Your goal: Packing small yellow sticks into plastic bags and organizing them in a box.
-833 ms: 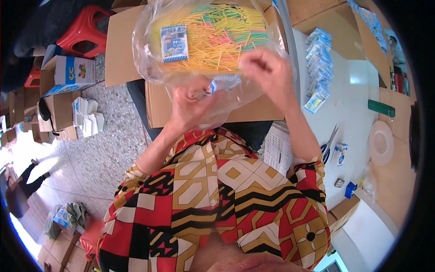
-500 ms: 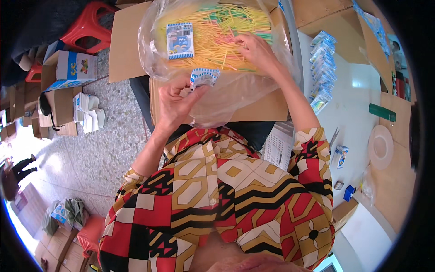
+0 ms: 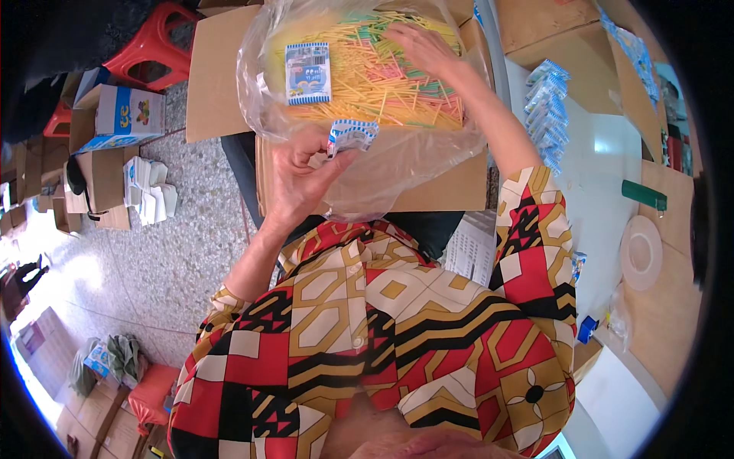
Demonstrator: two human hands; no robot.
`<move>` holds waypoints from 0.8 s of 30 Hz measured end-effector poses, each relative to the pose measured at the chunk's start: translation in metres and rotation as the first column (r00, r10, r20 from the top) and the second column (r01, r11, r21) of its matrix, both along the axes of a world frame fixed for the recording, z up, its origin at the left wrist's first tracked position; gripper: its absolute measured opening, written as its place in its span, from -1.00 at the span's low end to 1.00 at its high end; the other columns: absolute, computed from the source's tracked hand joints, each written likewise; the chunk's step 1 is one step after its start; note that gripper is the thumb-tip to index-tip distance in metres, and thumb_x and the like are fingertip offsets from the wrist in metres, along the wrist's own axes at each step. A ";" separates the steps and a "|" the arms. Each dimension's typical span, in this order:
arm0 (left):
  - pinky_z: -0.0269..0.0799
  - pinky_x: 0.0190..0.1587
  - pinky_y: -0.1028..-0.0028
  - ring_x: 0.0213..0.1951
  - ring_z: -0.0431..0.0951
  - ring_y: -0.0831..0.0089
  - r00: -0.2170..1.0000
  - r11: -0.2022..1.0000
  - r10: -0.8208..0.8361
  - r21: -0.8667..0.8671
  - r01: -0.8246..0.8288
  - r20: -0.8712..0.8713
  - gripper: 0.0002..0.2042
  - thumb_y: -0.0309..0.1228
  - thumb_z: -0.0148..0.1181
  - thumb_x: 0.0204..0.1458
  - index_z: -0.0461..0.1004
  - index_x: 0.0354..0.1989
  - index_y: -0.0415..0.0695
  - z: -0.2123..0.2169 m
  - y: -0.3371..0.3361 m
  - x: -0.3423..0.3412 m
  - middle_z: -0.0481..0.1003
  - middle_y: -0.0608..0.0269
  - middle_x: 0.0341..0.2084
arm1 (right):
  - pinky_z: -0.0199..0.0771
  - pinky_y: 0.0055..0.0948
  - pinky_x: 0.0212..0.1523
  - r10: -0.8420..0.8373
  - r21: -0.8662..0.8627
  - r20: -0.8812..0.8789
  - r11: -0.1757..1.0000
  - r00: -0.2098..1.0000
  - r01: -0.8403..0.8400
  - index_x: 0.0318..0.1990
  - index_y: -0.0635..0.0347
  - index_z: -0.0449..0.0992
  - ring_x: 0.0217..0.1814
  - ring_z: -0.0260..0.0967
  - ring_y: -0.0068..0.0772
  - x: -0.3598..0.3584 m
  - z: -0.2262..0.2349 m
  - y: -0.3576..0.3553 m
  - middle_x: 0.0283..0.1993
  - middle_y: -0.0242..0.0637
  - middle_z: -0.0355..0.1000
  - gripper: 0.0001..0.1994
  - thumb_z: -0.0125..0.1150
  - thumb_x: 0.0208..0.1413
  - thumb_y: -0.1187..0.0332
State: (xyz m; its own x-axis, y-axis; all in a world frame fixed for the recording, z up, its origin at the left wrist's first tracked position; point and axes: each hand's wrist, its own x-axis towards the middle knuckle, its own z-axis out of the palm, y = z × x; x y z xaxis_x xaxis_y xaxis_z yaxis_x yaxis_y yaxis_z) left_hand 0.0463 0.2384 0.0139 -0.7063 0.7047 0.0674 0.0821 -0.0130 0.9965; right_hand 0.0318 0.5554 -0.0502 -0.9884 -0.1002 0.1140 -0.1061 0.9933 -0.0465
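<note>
Thin coloured sticks (image 3: 382,99), yellow, orange, pink and green, fill a clear plastic bag (image 3: 256,73) set in a cardboard box (image 3: 212,76). My left hand (image 3: 300,172) is closed on a small blue-and-white packet (image 3: 353,136), held upright between thumb and fingers at the near edge of the bag. What the packet contains is hidden. Over the far right part of the pile, my right hand (image 3: 422,50) touches the sticks with its fingers stretched out, the tips partly lost among them. Another blue-and-white packet (image 3: 308,73) lies flat on the sticks at left.
To the right, a row of blue-and-white packets (image 3: 547,115) lies on a pale table (image 3: 604,176). Beyond it are a green tool-like object (image 3: 644,194) and a round whitish lid (image 3: 641,253). A red stool (image 3: 149,46) and cartons (image 3: 130,115) stand at left.
My right hand has moved away from me and slightly left across the sticks, which lie more scattered near it. The packet in my left hand has shifted slightly right.
</note>
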 end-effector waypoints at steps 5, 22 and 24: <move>0.31 -0.35 0.57 -0.45 0.44 0.59 0.999 1.000 0.000 -0.017 -0.001 -0.051 -0.91 -0.58 0.26 -0.18 0.52 -0.45 -0.25 0.000 0.004 0.000 0.50 0.29 -0.53 | 0.46 -0.30 -0.19 0.112 0.017 -0.004 0.994 0.994 -0.112 -0.15 0.22 0.34 -0.05 0.32 -0.19 -0.011 -0.005 -0.006 -0.15 -0.26 0.28 -0.66 -0.02 -0.17 0.67; 0.29 -0.42 0.60 -0.51 0.40 0.66 0.999 0.999 -0.030 -0.018 0.029 -0.041 -0.93 -0.57 0.26 -0.17 0.51 -0.49 -0.25 -0.002 0.008 0.001 0.48 0.35 -0.60 | 0.46 -0.34 -0.26 0.089 -0.041 -0.178 0.994 0.980 -0.097 -0.20 0.21 0.41 -0.21 0.40 -0.18 -0.007 -0.022 0.005 -0.18 -0.23 0.39 -0.77 -0.01 -0.08 0.52; 0.30 -0.41 0.60 -0.49 0.41 0.67 1.000 1.000 -0.006 -0.023 0.005 -0.025 -0.93 -0.57 0.25 -0.17 0.51 -0.48 -0.26 -0.002 0.007 0.002 0.48 0.35 -0.58 | 0.45 -0.38 -0.29 0.037 -0.093 -0.196 0.994 0.980 -0.056 -0.23 0.26 0.45 -0.27 0.41 -0.20 -0.010 -0.011 0.007 -0.21 -0.25 0.41 -0.77 0.06 -0.13 0.53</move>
State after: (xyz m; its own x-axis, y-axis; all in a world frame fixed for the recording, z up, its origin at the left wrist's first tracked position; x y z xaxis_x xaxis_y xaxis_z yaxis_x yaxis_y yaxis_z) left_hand 0.0480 0.2455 0.0114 -0.7009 0.7100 0.0687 0.1070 0.0094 0.9942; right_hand 0.0217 0.5620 -0.0608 -0.9412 -0.1245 0.3140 -0.1684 0.9788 -0.1168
